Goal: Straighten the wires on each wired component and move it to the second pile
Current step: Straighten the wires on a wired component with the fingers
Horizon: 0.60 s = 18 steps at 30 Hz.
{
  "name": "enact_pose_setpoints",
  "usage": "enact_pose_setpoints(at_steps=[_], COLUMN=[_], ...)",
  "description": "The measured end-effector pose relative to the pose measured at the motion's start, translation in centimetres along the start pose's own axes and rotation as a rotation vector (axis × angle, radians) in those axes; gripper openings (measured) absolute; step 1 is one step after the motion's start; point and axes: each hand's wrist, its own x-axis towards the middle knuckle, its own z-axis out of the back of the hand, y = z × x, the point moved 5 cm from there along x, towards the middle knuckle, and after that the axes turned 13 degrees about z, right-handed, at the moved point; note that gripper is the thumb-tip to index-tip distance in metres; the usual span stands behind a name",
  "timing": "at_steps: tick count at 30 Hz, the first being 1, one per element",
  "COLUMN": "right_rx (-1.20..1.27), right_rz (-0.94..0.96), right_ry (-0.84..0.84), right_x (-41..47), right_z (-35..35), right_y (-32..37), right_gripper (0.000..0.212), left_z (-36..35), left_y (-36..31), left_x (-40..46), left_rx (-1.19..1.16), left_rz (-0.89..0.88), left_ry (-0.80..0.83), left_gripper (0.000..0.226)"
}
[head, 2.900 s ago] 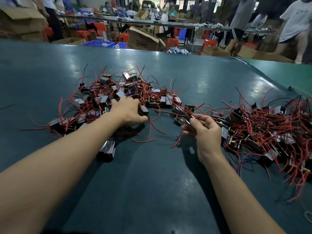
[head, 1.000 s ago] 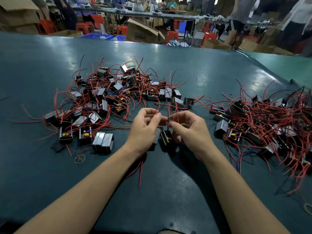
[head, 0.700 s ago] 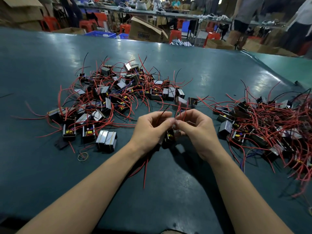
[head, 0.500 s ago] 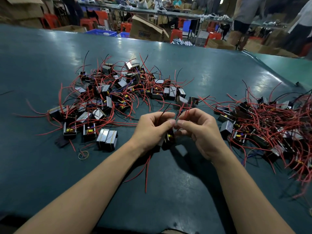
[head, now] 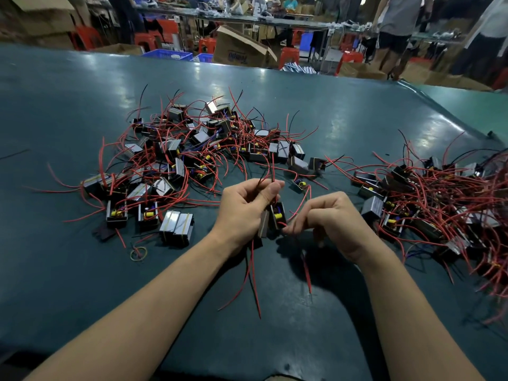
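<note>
On the green table (head: 82, 270) a pile of wired components (head: 192, 149) lies at the left and a second pile (head: 439, 204) at the right. Between them, above the table, the left hand (head: 242, 213) grips one component (head: 276, 218) with upper wires pinched under its thumb, while the right hand (head: 335, 224) pinches a red wire (head: 283, 224) at its base. The block looks light and rigid, its wires thin and springy, so best hold the body and stroke wires outward from the root.

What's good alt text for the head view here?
A person's left hand grips a small black wired component over a dark green table while the right hand pinches one of its red wires. A tangled pile of similar components lies to the left and a second pile to the right.
</note>
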Motion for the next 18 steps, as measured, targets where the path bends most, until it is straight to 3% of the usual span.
enact_pose_setpoints(at_steps=[6, 9, 13, 16, 18], right_rx=[-0.065, -0.016, 0.146, 0.150, 0.207], right_rz=[0.127, 0.096, 0.075, 0.157, 0.167], right_ry=[-0.289, -0.323, -0.293, -0.302, -0.309], right_x=[0.5, 0.4, 0.5, 0.5, 0.5], right_z=[0.6, 0.7, 0.6, 0.8, 0.9], right_y=[0.1, -0.3, -0.2, 0.3, 0.4], right_gripper=[0.033, 0.034, 0.008, 0.008, 0.008], left_z=[-0.9, -0.9, -1.1, -1.0, -0.8], left_y=[-0.4, -0.4, 0.1, 0.1, 0.1], left_x=[-0.6, -0.5, -0.7, -0.8, -0.7], left_rx=[0.113, 0.075, 0.107, 0.138, 0.149], left_rz=[-0.082, -0.069, -0.046, -0.058, -0.051], left_ry=[0.193, 0.223, 0.224, 0.200, 0.176], left_gripper=[0.019, 0.016, 0.010, 0.004, 0.012])
